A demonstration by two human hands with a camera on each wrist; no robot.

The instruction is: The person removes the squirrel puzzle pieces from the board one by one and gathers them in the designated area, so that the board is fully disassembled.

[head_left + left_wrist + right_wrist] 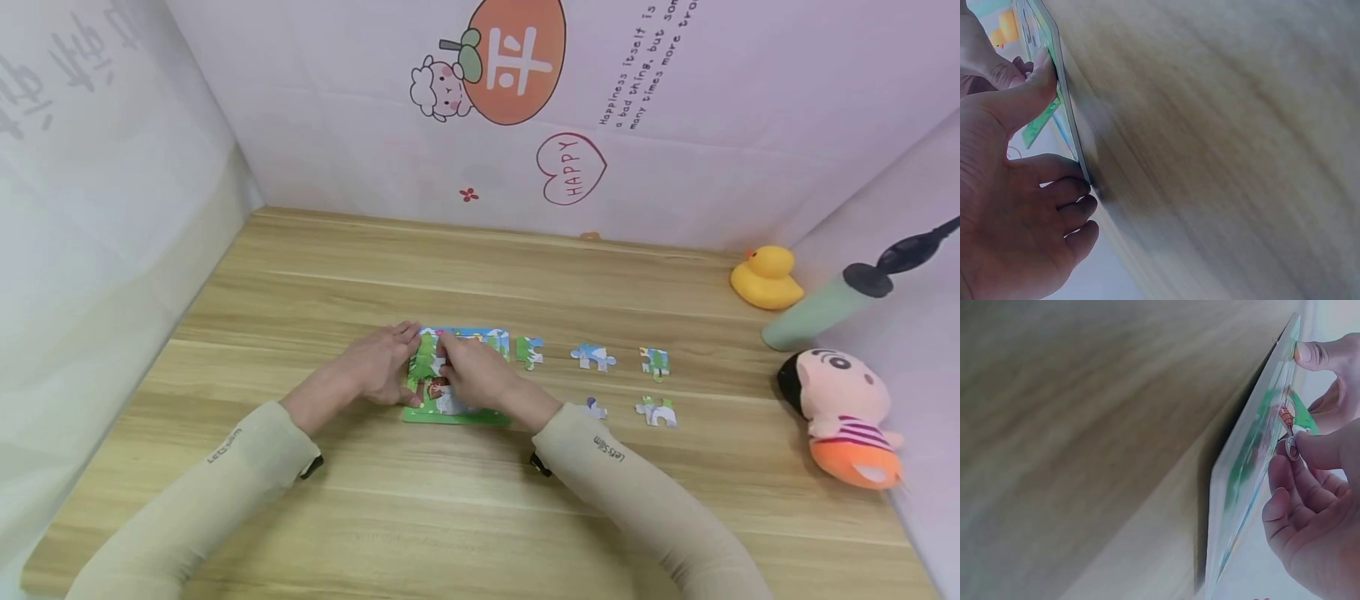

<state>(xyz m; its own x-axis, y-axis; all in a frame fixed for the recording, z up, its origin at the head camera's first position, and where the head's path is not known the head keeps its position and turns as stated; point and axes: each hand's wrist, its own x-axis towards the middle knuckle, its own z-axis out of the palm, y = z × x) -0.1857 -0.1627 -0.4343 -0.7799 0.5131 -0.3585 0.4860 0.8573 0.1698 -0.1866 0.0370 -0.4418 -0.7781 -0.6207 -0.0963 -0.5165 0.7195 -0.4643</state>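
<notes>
Two bare hands over one flat rectangular puzzle board with green-and-blue printed border [450, 417], lying on light wood-grain tabletop [420, 517], roughly mid-frame in head view. Left hand [382, 362] rests along board's left edge, thumb and fingers spread apart, thumb pressing the face near the near corner. Right hand [480, 371] pinches a thin green-printed jigsaw piece [1302, 414] between thumb and fingers, piece tilted up over the board. Hands near each other; cannot tell if touching. Printed picture partly covered by both hands.

Five loose multicoloured cardboard jigsaw pieces [593, 357] right of board: three in far row, two in near row; one near-row piece [595, 407] partly hidden by right cream sleeve [637, 492]. Far right: yellow toy duck [767, 282], pale-green cylinder with black cap [817, 310], plush toy with striped top and orange bottom [847, 417], well apart from board.
</notes>
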